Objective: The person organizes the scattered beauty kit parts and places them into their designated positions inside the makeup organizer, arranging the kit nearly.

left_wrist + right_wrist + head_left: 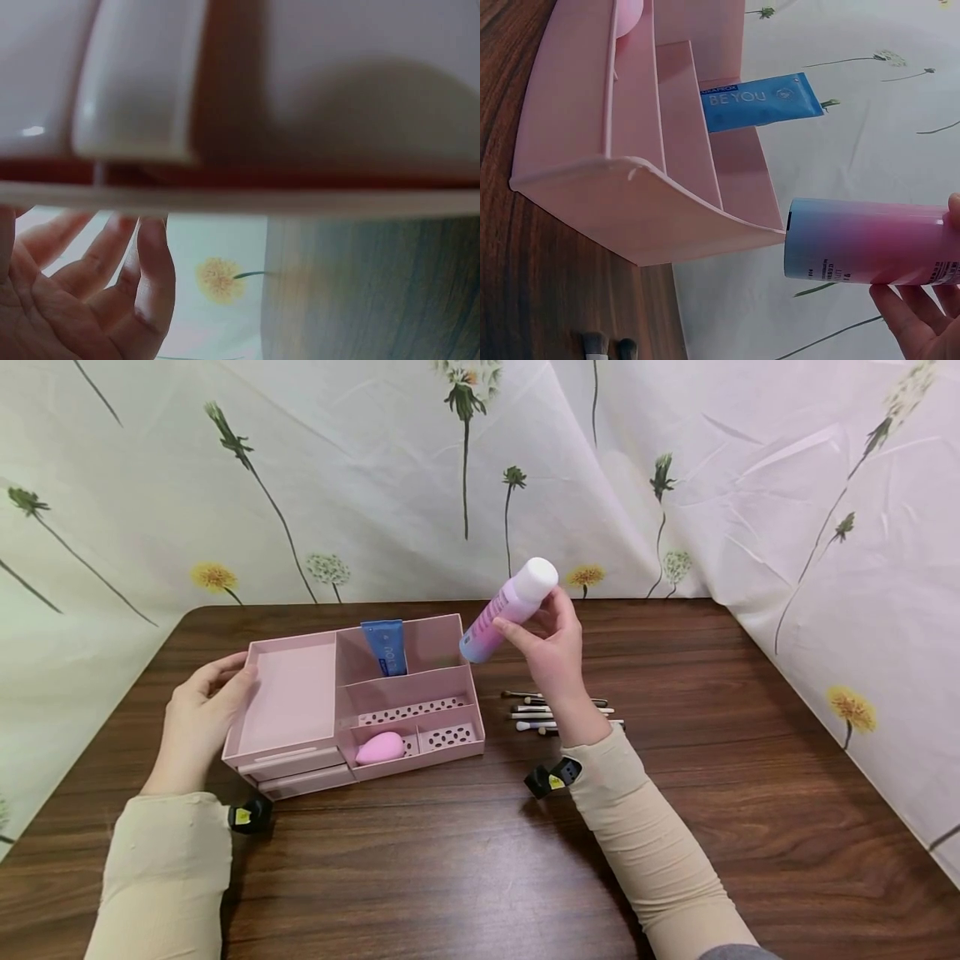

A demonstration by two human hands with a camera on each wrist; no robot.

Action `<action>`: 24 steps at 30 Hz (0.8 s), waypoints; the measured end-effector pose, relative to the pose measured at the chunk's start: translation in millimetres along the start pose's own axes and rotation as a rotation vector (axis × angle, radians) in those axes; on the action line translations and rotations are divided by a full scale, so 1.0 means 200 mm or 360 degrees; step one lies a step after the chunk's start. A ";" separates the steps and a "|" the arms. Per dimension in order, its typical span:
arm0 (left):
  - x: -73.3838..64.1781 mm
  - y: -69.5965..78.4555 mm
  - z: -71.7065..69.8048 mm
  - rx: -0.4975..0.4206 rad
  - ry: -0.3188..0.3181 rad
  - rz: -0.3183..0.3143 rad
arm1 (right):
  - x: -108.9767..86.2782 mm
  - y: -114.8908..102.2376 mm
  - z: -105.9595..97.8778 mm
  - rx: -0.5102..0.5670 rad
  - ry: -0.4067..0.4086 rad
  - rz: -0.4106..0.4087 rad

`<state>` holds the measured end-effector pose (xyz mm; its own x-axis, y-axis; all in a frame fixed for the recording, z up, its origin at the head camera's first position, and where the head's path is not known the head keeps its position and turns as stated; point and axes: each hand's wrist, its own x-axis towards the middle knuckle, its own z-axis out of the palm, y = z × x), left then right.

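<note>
My right hand (555, 643) grips a pink-to-blue cylindrical bottle (497, 617) with a white cap, tilted, its cap up and to the right. The bottle's blue base is right by the back right corner of a pink desktop organizer (292, 693). My left hand (198, 714) rests against the organizer's left side; in the left wrist view its fingers (154, 262) reach that wall, fairly straight and apart. A blue tube (386, 647) marked "BE YOU" stands in the organizer's back compartment. A pink makeup sponge (381, 748) lies in the front left small compartment.
Several makeup brushes (528, 716) lie on the dark wood table (450, 860) to the organizer's right, partly behind my right wrist. Two drawers (300, 772) sit under the organizer's left tray. Behind the table hangs a white cloth (360, 460) with dandelions.
</note>
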<state>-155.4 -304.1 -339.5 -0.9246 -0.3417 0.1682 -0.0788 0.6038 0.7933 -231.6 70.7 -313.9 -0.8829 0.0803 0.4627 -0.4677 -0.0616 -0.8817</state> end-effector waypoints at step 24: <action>-0.01 0.01 0.00 -0.0007 -0.0006 -0.0017 | -0.02 0.02 0.04 -0.0059 -0.0071 -0.0002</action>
<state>-154.2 -303.2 -338.1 -0.9252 -0.3451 0.1577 -0.0868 0.5970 0.7975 -229.8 63.0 -319.7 -0.8838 0.0361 0.4664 -0.4674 -0.0246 -0.8837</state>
